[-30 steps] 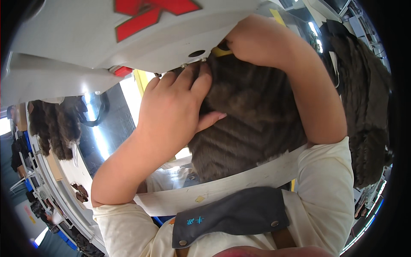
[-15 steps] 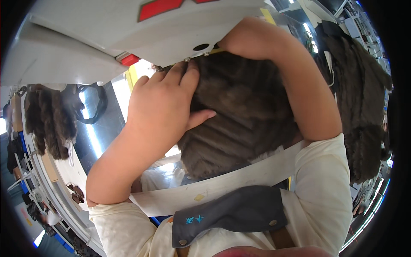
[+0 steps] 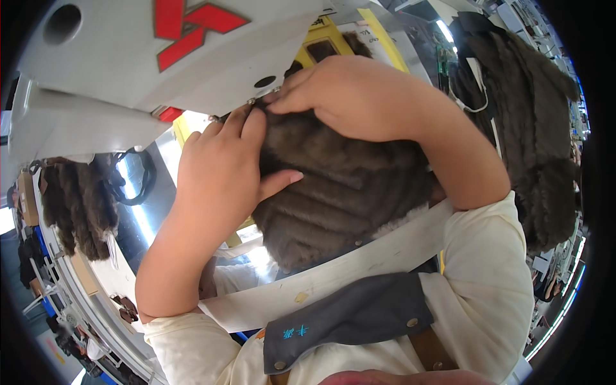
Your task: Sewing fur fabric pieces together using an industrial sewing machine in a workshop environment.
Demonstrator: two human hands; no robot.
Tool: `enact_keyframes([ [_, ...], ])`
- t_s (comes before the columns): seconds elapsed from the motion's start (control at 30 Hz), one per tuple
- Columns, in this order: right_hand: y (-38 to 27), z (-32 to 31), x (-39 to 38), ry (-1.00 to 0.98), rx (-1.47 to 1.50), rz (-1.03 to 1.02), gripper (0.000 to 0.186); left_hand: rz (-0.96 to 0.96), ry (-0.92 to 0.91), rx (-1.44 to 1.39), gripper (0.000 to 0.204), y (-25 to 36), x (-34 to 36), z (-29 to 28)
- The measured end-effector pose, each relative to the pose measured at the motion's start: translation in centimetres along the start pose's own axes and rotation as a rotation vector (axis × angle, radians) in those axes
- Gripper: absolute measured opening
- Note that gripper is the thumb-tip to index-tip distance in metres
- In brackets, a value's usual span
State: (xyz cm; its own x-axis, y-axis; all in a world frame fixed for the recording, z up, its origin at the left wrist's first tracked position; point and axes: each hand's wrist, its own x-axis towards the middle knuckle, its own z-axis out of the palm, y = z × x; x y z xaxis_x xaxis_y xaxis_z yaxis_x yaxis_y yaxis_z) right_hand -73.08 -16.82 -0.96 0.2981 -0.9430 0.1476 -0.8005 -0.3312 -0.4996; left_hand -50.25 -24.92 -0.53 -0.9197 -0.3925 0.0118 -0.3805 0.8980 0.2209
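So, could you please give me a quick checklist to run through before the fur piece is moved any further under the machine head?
1. Left hand flat on the brown fur piece, thumb spread over it: ok.
2. Right hand pressing the top edge of the fur by the white machine head: ok.
3. Fingertips clear of the needle: cannot tell, the needle area is hidden behind both hands.
4. Fur lying smooth, ribs unbunched between the hands: ok.
5. Near edge of the fur supported on the pale table edge: ok.
6. Other fur pile on the right apart from the worked piece: cannot tell.
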Motion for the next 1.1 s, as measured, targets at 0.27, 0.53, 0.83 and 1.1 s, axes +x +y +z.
enact_keyframes([
  [0.27,-0.4,0.4,0.1,-0.024,-0.128,0.026,0.035,0.068,0.093,0.025,0.07,-0.2,0.1,0.2],
  [0.53,-0.6,0.4,0.2,-0.077,-0.15,0.054,0.032,0.039,0.023,-0.02,0.071,-0.2,0.5,-0.1],
  [0.83,-1.3,0.0,-0.1,-0.124,-0.128,0.068,0.035,0.038,-0.017,0.006,0.077,0.5,0.1,-0.2],
  [1.1,-2.4,-0.7,-0.1,-0.234,-0.137,0.096,0.033,0.053,-0.079,0.032,0.085,1.2,-0.5,-0.7],
])
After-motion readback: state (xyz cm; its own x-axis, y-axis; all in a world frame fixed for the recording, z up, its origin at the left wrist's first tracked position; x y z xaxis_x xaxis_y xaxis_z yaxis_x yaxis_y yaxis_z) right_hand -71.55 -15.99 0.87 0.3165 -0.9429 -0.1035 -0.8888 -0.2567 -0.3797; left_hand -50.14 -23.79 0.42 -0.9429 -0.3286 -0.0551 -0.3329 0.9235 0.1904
